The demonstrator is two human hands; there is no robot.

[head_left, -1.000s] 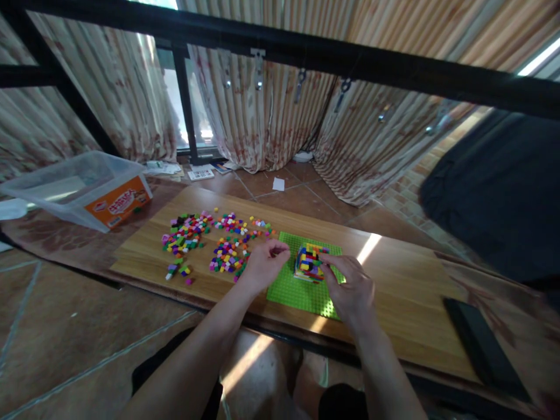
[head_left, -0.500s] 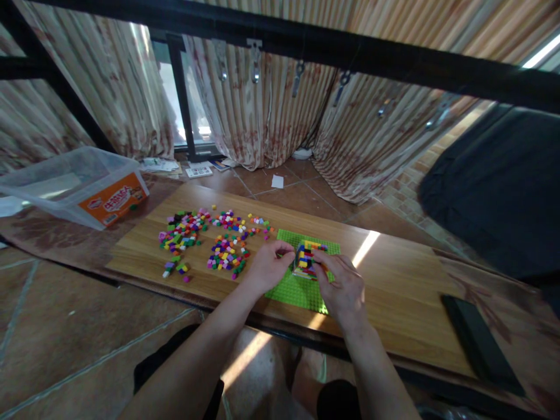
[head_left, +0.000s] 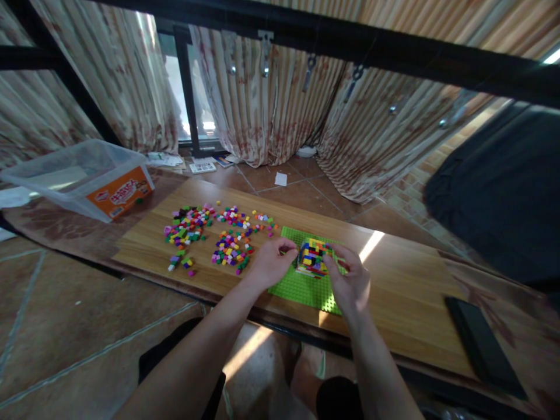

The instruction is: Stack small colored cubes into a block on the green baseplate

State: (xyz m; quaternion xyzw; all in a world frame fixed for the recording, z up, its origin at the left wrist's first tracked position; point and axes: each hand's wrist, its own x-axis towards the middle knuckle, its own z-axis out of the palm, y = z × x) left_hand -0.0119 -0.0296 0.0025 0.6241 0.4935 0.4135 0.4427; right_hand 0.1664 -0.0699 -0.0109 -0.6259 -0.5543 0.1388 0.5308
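A small boxy structure of coloured toy bricks (head_left: 311, 256) stands on a green studded baseplate (head_left: 301, 294). Its front shows yellow, blue, red and white bricks with dark gaps. My left hand (head_left: 275, 263) is at the structure's left side, thumb and forefinger drawn together at its edge. Whatever is between those fingertips is too small to make out. My right hand (head_left: 352, 277) is closed on the structure's right side, thumb at the front and fingers behind, hiding that corner.
Loose coloured bricks (head_left: 230, 248) lie in several piles on the wooden board (head_left: 394, 286), left of the baseplate. A clear plastic tub (head_left: 79, 166) with an orange label stands at far left. A flat black object (head_left: 483, 344) lies at right. A dark bar (head_left: 332, 38) crosses above.
My right hand has shifted slightly right, from over the structure's front to its right side, uncovering more bricks. My left hand stays at the left edge. The whole view has shifted a little.
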